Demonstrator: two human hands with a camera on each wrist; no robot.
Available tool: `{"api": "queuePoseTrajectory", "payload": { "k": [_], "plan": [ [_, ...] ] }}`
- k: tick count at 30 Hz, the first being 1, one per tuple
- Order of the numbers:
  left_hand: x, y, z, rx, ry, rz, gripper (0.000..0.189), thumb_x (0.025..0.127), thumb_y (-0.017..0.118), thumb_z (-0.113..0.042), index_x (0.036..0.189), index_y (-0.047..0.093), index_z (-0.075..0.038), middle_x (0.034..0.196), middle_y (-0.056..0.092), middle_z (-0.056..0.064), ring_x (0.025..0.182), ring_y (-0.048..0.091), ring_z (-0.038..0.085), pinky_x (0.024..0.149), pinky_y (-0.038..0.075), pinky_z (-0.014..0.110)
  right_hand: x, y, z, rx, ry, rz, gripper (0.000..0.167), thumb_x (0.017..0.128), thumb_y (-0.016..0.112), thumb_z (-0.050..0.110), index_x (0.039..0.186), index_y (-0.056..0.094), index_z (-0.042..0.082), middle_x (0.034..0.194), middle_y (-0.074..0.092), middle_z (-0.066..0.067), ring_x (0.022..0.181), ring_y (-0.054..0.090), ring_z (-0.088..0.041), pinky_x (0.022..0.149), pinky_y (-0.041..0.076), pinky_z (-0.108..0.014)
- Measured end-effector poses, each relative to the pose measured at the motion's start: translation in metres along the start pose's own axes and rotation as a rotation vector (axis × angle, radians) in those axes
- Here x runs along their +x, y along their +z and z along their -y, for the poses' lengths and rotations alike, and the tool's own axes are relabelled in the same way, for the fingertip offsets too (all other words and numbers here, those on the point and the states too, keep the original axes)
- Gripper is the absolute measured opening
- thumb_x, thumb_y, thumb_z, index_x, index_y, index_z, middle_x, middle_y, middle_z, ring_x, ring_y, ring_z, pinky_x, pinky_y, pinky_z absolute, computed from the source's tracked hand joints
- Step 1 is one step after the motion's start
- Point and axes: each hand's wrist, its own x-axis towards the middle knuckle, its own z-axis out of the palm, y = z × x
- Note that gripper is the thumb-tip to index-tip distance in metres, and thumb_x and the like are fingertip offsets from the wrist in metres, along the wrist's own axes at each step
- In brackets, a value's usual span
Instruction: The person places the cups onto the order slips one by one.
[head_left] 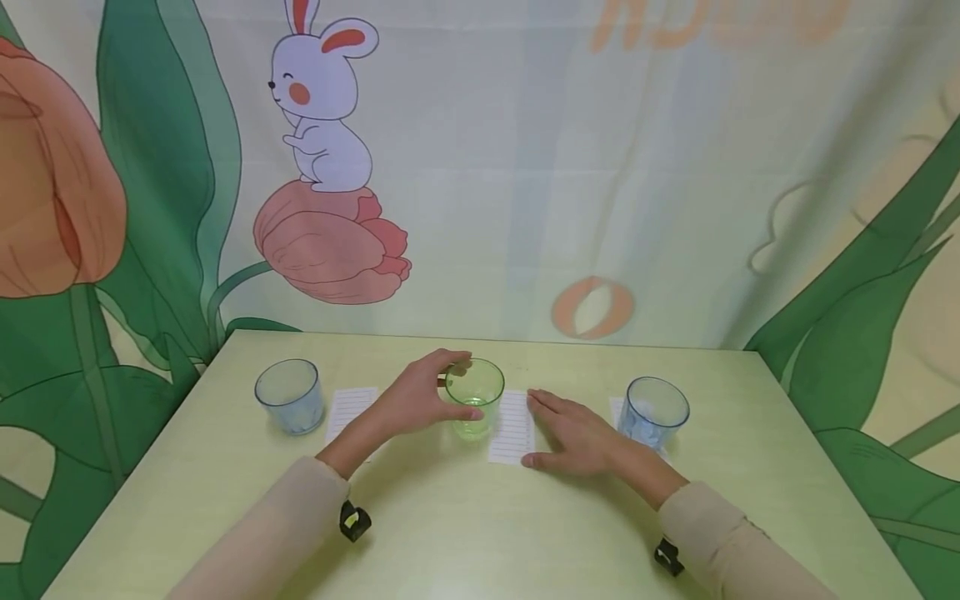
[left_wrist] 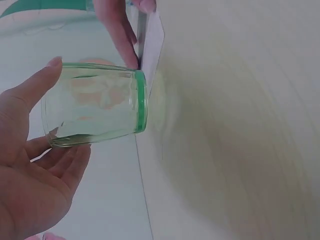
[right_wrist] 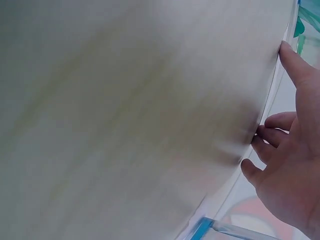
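Three cups, three paper slips; your left hand [head_left: 416,400] grips the green cup [head_left: 474,398], your right hand [head_left: 577,437] lies flat, fingers straight, on the middle slip [head_left: 513,427]

A pale yellow-green table [head_left: 465,533] is seen, with a blue-tinted clear glass [head_left: 289,395] near its far left corner, another blue-tinted glass [head_left: 654,412] towards its right, and a printed rabbit-and-tulip fabric backdrop [head_left: 330,167] hung behind it.

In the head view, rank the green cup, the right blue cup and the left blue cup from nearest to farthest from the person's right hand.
Measured from the right hand:
1. Right blue cup, just to its right, beside the wrist.
2. Green cup, to its left, gripped by the left hand; close to call against the first.
3. Left blue cup, far left of the table.
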Motion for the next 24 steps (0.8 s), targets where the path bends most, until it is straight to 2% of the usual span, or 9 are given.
{"api": "queuePoseTrajectory", "payload": {
  "k": [6, 10, 16, 24],
  "plan": [
    [0.016, 0.025, -0.009, -0.038, 0.011, 0.019, 0.091, 0.081, 0.095, -0.032, 0.155, 0.050, -0.006, 0.148, 0.059, 0.009, 0.133, 0.059, 0.026, 0.112, 0.050, 0.040, 0.000, 0.004, -0.004, 0.019, -0.013, 0.001, 0.101, 0.098, 0.066, 0.064, 0.164, 0.030, -0.003, 0.171, 0.027, -0.022, 0.156, 0.030, -0.040, 0.126, 0.030, -0.055],
    [0.024, 0.039, -0.010, -0.024, 0.019, 0.025, 0.092, 0.081, 0.095, -0.036, 0.156, 0.050, -0.005, 0.146, 0.060, 0.009, 0.132, 0.059, 0.025, 0.110, 0.052, 0.039, 0.000, 0.006, -0.005, 0.011, -0.047, -0.024, 0.100, 0.097, 0.067, 0.065, 0.165, 0.031, 0.000, 0.171, 0.029, -0.020, 0.155, 0.033, -0.038, 0.125, 0.032, -0.052],
    [0.028, 0.046, -0.011, -0.018, 0.005, 0.029, 0.093, 0.081, 0.095, -0.037, 0.156, 0.049, -0.006, 0.147, 0.060, 0.010, 0.132, 0.060, 0.026, 0.110, 0.052, 0.039, 0.002, 0.006, -0.003, 0.017, -0.077, -0.034, 0.101, 0.097, 0.069, 0.063, 0.167, 0.028, 0.004, 0.172, 0.027, -0.018, 0.155, 0.033, -0.036, 0.125, 0.032, -0.051],
    [0.030, 0.051, -0.014, -0.016, -0.008, 0.040, 0.094, 0.081, 0.094, -0.039, 0.156, 0.048, -0.007, 0.148, 0.059, 0.010, 0.132, 0.060, 0.028, 0.108, 0.053, 0.042, -0.001, 0.001, -0.006, 0.007, -0.040, -0.010, 0.102, 0.096, 0.069, 0.063, 0.169, 0.025, 0.007, 0.174, 0.024, -0.016, 0.157, 0.031, -0.035, 0.126, 0.030, -0.050]
  ]
}}
